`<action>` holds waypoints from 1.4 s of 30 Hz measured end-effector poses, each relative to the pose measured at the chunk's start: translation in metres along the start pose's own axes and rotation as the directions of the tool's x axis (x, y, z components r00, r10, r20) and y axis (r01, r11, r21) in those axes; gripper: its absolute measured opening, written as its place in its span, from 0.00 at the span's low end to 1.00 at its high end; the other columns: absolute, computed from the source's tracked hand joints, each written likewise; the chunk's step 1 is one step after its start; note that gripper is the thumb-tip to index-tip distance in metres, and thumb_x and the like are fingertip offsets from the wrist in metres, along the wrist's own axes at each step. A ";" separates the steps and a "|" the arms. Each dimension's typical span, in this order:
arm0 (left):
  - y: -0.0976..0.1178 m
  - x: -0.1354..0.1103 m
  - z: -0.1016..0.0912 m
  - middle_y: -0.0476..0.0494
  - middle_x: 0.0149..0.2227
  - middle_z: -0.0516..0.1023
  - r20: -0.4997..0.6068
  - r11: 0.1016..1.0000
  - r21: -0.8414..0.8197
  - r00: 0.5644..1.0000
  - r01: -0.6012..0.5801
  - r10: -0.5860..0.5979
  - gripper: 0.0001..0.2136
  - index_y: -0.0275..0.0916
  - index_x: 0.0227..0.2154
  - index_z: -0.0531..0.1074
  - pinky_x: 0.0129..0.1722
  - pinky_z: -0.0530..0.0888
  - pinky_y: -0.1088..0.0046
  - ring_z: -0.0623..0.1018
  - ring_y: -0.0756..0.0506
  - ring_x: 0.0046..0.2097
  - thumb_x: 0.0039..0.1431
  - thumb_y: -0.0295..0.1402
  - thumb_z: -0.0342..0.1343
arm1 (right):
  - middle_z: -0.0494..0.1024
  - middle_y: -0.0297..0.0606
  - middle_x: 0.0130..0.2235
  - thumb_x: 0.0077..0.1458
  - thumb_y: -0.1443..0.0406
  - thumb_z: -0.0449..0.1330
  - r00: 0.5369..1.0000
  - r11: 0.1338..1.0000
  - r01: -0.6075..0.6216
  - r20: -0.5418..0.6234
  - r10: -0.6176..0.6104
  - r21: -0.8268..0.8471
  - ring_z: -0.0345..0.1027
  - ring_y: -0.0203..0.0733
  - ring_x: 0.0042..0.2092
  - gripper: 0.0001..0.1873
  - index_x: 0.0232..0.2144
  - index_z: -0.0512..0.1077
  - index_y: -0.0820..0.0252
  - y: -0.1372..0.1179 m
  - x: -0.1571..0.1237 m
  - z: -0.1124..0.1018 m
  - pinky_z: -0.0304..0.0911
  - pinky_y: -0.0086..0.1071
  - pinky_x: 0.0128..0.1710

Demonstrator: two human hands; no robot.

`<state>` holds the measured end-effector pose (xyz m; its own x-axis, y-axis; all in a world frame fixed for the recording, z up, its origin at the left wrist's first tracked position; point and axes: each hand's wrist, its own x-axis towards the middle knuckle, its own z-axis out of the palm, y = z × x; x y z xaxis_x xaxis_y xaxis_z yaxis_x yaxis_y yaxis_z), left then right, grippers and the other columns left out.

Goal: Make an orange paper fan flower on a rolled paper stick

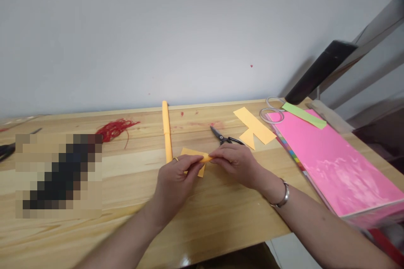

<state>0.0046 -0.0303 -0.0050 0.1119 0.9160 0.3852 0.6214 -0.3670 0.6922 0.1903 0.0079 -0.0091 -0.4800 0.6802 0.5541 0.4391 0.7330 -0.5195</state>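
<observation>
Paper [206,158] between left hand [177,178] and right hand [238,163] (ends hidden).

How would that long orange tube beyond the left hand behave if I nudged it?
The orange tube would probably roll sideways, since it looks round and lies on the flat table. It is likely light, as it resembles the orange paper strip. Its thicker far section might make it roll in a curve.

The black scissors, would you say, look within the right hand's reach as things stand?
Probably yes: the black scissors lie just beyond the right hand, and nothing visible covers their blades. It would likely have to let go of the orange paper it pinches first.
</observation>
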 end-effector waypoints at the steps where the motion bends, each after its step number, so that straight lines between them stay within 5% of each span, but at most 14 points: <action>1: 0.000 0.000 0.000 0.50 0.32 0.81 -0.006 0.999 0.024 1.000 -0.030 0.030 0.06 0.42 0.33 0.76 0.33 0.74 0.76 0.78 0.49 0.32 0.53 0.30 0.56 | 0.78 0.39 0.29 0.55 0.68 0.56 1.000 1.000 0.002 0.000 -0.002 -0.005 0.72 0.36 0.30 0.07 0.33 0.75 0.61 0.000 0.000 0.000 0.67 0.26 0.30; 9: -0.002 -0.001 0.000 0.49 0.32 0.81 -0.031 0.982 0.121 0.988 -0.143 0.148 0.06 0.39 0.33 0.76 0.34 0.74 0.78 0.78 0.50 0.33 0.53 0.28 0.56 | 0.79 0.39 0.30 0.55 0.68 0.56 1.000 1.000 0.007 -0.014 -0.007 -0.019 0.72 0.36 0.30 0.07 0.32 0.75 0.62 0.000 -0.001 0.002 0.67 0.27 0.30; 42: 0.003 -0.001 -0.001 0.50 0.29 0.79 0.012 0.990 0.099 0.995 -0.100 0.099 0.04 0.40 0.30 0.74 0.33 0.72 0.78 0.76 0.50 0.31 0.53 0.27 0.55 | 0.78 0.38 0.30 0.56 0.69 0.55 0.999 1.000 -0.007 0.054 0.008 -0.017 0.71 0.35 0.32 0.07 0.30 0.74 0.61 0.000 0.000 0.000 0.65 0.27 0.32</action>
<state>0.0057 -0.0324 -0.0028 0.1826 0.8770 0.4444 0.6809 -0.4388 0.5863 0.1906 0.0079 -0.0089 -0.5168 0.6846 0.5141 0.4554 0.7283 -0.5121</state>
